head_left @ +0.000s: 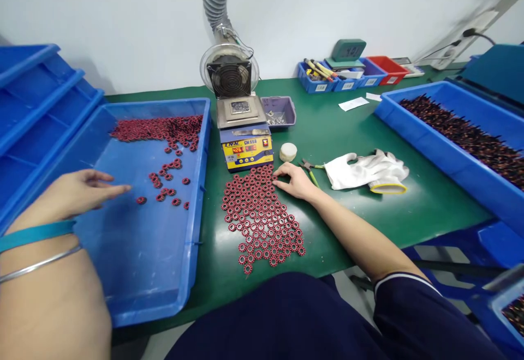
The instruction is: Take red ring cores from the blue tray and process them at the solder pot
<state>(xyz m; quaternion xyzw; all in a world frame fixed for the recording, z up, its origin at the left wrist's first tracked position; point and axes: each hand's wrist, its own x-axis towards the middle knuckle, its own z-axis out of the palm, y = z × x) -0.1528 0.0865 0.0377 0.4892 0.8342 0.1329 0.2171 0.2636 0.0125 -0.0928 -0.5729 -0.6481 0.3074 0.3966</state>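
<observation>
Over the large blue tray my left hand is open, fingers stretched to the right and thumb apart, with nothing in it. Loose red toothed rings, resembling small motor stator cores, lie in the tray beyond it, and a dense pile of them fills the far end. On the green table a flat patch of the same red rings spreads in front of the solder pot. My right hand rests at that patch's upper right edge, thumb and forefinger closed around a ring there, partly hidden by the fingertips.
White gloves, green-handled cutters and a round whitish pad lie right of the pot. Behind stand a purple bin and small tool bins. Blue trays flank the right side; stacked trays stand left.
</observation>
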